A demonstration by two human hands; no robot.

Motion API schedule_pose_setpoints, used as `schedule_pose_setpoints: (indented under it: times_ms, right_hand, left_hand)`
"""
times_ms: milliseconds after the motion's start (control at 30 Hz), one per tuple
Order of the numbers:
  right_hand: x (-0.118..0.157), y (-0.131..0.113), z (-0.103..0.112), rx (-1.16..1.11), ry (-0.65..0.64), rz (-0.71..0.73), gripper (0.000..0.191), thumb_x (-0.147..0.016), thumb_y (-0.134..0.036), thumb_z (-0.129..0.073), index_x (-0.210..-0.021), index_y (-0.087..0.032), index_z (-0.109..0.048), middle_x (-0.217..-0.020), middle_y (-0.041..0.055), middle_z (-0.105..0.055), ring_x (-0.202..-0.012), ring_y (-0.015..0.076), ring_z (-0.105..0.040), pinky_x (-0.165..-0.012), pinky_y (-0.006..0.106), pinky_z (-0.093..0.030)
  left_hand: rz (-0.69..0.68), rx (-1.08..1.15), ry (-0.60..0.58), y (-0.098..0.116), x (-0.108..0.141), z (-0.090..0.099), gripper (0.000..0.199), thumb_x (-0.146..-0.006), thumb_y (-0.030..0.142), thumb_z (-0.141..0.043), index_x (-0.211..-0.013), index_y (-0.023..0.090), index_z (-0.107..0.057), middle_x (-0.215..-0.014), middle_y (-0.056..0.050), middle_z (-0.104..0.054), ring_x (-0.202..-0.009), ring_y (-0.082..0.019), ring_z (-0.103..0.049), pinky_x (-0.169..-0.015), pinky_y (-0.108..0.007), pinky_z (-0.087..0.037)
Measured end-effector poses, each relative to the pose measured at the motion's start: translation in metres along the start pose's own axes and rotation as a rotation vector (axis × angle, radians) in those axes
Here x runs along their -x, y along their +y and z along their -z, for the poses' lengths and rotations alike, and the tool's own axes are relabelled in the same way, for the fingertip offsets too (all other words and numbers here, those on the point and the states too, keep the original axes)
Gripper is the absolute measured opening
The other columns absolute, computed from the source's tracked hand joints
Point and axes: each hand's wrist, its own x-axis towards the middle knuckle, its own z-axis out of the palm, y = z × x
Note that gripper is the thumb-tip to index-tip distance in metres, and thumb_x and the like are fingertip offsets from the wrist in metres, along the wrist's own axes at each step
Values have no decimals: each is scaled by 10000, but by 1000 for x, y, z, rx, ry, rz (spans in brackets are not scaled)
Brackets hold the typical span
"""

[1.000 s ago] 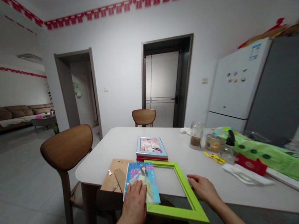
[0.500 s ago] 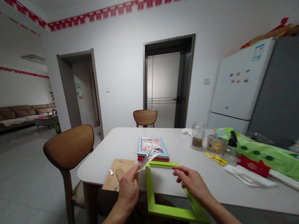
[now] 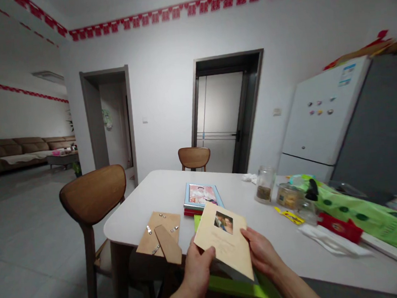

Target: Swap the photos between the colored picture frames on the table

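Note:
A cream card with a small photo of two people (image 3: 222,244) is held up between both my hands. My left hand (image 3: 198,272) pinches its lower left edge, thumb on the front. On its right edge my right hand (image 3: 262,250) grips it, with the fingers partly behind. Under the card lies a green picture frame (image 3: 236,288), mostly covered and jutting over the table's near edge. To the left rests the brown frame backing board (image 3: 161,235) with metal clips and a stand leg. Behind the card sits a blue photo frame (image 3: 202,195) stacked on something red.
On the right of the white table (image 3: 140,198) stand a glass jar (image 3: 264,186), a tub (image 3: 289,196), a yellow packet (image 3: 289,215), white tissues (image 3: 333,239), a red item (image 3: 340,227) and a green bag (image 3: 371,217). Wooden chairs (image 3: 94,193) stand at the left and far side.
The card has turned from edge-on to face me, and my right hand has moved from the green frame onto it. The backing board's stand leg now shows.

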Motion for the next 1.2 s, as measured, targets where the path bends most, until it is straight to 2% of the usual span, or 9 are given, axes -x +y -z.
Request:
schedule_pose_setpoints:
  times_ms: [133,267,367,633,767,867,1000,1100,1200]
  right_hand:
    - [-6,-10,21,224,-24,-74,340,-636,-178,-399,-932,-122,-556,-687,94,-678,-644,216,-635,-573,332,-498]
    - [-14,-5,24,343,-88,-103,396,-618,-155,-367,-962,-103,-557,-654,95,-675,-596,207,-631,-529,302,-485]
    - [-23,2,18,526,-77,-11,384,-634,-160,-344,-931,-105,-580,-655,94,-674,-573,197,-626,-494,271,-469]
    - [-39,12,8,900,46,192,379,-651,-173,-319,-875,-99,-616,-797,114,-671,-674,180,-621,-564,241,-453]
    - [-36,7,11,1191,148,254,337,-668,-245,-390,-853,-93,-626,-913,173,-638,-831,229,-592,-706,295,-426]
    - [-33,6,11,1444,193,223,333,-700,-321,-409,-809,-104,-637,-870,185,-640,-823,242,-594,-699,318,-423]
    - [-27,9,7,1619,206,233,420,-749,-420,-367,-859,-105,-622,-900,185,-618,-814,250,-594,-669,337,-429]
    - [-24,10,6,1713,206,274,448,-771,-441,-343,-922,-104,-595,-938,182,-588,-827,252,-586,-674,349,-425]
    - [-20,8,2,1690,225,264,427,-780,-423,-346,-952,-109,-578,-943,170,-577,-845,240,-574,-701,342,-412]
  left_hand:
    - [-45,-503,-3,-3,0,27,596,-638,134,-517,-1212,97,-363,-1243,-134,-432,-1150,-210,-385,-970,-315,-290]
    - [-87,-857,-198,-6,11,36,621,-594,162,-581,-1186,87,-411,-1298,-157,-353,-1200,-248,-303,-1012,-356,-217]
    - [-126,-983,-328,-7,18,35,698,-548,190,-659,-1193,106,-406,-1337,-168,-275,-1233,-272,-226,-1017,-394,-198]
    - [-226,-1162,-512,5,18,35,587,-578,178,-674,-1123,125,-461,-1290,-131,-371,-1216,-249,-265,-1016,-393,-199]
    - [-280,-1202,-537,8,17,36,501,-629,181,-617,-1107,155,-471,-1255,-104,-421,-1196,-243,-300,-1003,-407,-214]
    - [-296,-1219,-534,7,17,35,472,-651,195,-590,-1107,162,-475,-1253,-99,-426,-1196,-248,-301,-1000,-411,-219]
    - [-285,-1217,-532,7,20,34,511,-634,182,-597,-1127,150,-469,-1267,-115,-412,-1206,-258,-287,-1004,-416,-215]
    - [-260,-1212,-511,11,23,44,581,-618,180,-608,-1172,139,-437,-1298,-127,-367,-1214,-252,-277,-1010,-410,-210]
    - [-259,-1247,-410,19,22,74,642,-617,162,-598,-1223,147,-386,-1333,-121,-311,-1228,-226,-253,-1015,-382,-207]
